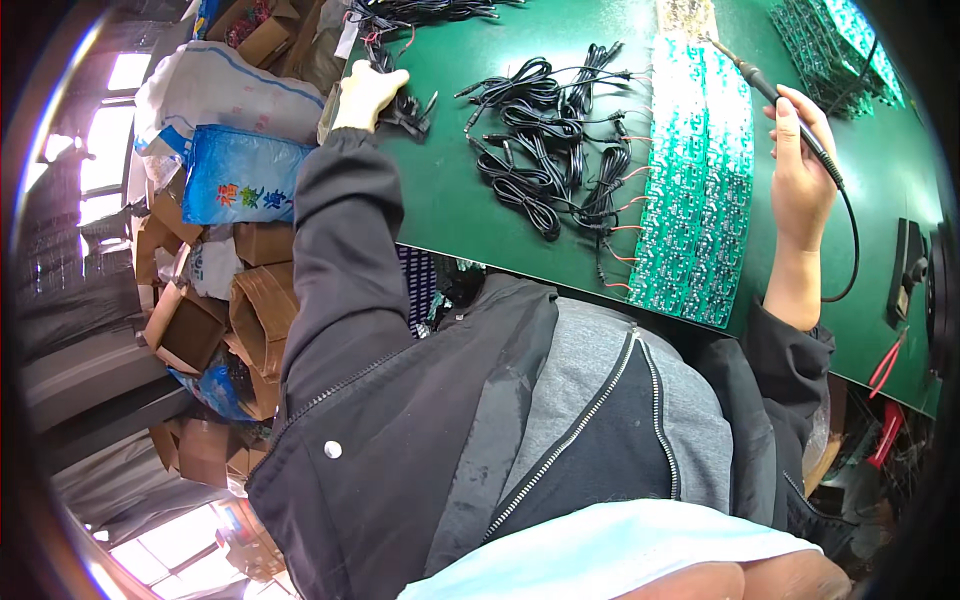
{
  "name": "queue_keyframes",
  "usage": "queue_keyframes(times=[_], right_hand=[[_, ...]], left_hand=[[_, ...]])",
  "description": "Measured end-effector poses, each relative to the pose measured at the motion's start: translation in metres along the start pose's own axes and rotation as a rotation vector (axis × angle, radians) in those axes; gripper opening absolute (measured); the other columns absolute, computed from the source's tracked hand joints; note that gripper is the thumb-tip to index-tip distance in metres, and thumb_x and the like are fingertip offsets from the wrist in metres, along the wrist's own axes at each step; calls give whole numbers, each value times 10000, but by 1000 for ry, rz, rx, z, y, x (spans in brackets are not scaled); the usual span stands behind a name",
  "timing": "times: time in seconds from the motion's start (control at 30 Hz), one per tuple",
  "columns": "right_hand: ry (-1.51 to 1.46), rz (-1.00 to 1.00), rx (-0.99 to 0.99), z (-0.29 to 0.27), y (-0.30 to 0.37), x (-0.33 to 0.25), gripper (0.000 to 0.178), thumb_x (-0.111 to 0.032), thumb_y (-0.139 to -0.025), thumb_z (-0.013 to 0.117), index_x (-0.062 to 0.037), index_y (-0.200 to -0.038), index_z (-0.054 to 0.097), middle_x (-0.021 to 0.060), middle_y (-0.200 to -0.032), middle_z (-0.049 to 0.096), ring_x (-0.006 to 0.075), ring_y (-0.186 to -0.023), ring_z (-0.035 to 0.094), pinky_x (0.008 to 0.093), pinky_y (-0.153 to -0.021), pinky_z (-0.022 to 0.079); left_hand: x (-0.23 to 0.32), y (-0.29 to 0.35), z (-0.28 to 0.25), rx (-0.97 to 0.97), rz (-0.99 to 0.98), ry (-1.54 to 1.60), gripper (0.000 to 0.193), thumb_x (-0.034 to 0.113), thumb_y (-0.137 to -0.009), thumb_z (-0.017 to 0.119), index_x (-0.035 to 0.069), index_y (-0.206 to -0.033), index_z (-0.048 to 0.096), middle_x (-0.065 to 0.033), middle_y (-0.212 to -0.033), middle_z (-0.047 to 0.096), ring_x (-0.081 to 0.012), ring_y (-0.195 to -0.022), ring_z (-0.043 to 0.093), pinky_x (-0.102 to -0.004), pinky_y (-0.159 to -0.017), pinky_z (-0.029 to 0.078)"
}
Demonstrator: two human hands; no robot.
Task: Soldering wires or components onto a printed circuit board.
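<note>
My right hand [803, 170], bare, grips a soldering iron [765, 88] like a pen. The iron's tip points at the far end of a panel of green circuit boards [695, 190]. At the far left of the table, my left hand [368, 95] wears a pale glove and is closed on a bundled black cable [405, 115]; part of the bundle is hidden by the hand. Several coiled black cables [545, 125] lie between my hands. Red wire ends [628, 202] run from some of them to the left edge of the panel.
More black cables [430, 12] lie at the table's far edge. A stack of green boards [835, 50] stands far right. Red-handled pliers [884, 368] lie near the green table's [450, 215] right edge. Cardboard boxes [265, 310] and a blue bag [245, 175] fill the left side.
</note>
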State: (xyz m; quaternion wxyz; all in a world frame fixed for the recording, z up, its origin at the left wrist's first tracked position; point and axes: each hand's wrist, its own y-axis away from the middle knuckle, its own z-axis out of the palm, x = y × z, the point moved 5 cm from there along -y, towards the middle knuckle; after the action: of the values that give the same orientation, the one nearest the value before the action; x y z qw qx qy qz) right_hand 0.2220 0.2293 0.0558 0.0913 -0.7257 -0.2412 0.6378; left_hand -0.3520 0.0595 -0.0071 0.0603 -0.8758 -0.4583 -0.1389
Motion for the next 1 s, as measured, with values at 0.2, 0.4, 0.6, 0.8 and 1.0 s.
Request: queue_keyframes(times=[0.2, 0.4, 0.6, 0.8, 1.0], right_hand=[[-19, -3, 15, -2, 4, -2, 226, -124, -1045, 627, 25, -1209, 666, 59, -1039, 704, 113, -963, 676, 234, -844, 531], [-21, -17, 10, 0, 4, -2, 223, -120, -1044, 626, 17, -1215, 667, 52, -1031, 709, 100, -955, 671, 226, -848, 528], [57, -21, 34, -6, 3, 6, 278, -219, -1048, 633, -28, -1242, 691, 37, -999, 727, 55, -839, 601, 188, -703, 456], [0, -61, 18, -6, 5, 6, 255, -167, -1043, 636, -11, -1238, 685, 36, -1021, 717, 83, -925, 642, 213, -770, 489], [-74, -67, 35, -4, 3, 2, 233, -109, -1037, 633, 24, -1225, 670, 51, -1054, 702, 117, -993, 666, 245, -893, 518]], left_hand=[[35, 67, -16, -62, 345, 528, 776, 252, -732, 793, -56, -1382, 503, -226, -1202, 682, -348, -1102, 684, -426, -980, 535], [148, 101, -39, 2, 984, 227, 579, 262, -879, 794, 21, -1359, 577, -125, -1274, 671, -216, -1122, 654, -329, -988, 504], [181, 107, -50, -86, 784, 291, 120, 123, -948, 681, 8, -967, 707, -121, -906, 701, -220, -891, 682, -349, -803, 529], [194, 98, 0, -140, 1117, -211, 330, 277, -964, 697, 35, -1188, 695, -138, -1028, 729, -202, -928, 701, -335, -857, 541], [183, 73, -45, -365, 785, 176, 335, 213, -1003, 679, 32, -1284, 677, -83, -1140, 728, -116, -1034, 659, -284, -915, 525]])
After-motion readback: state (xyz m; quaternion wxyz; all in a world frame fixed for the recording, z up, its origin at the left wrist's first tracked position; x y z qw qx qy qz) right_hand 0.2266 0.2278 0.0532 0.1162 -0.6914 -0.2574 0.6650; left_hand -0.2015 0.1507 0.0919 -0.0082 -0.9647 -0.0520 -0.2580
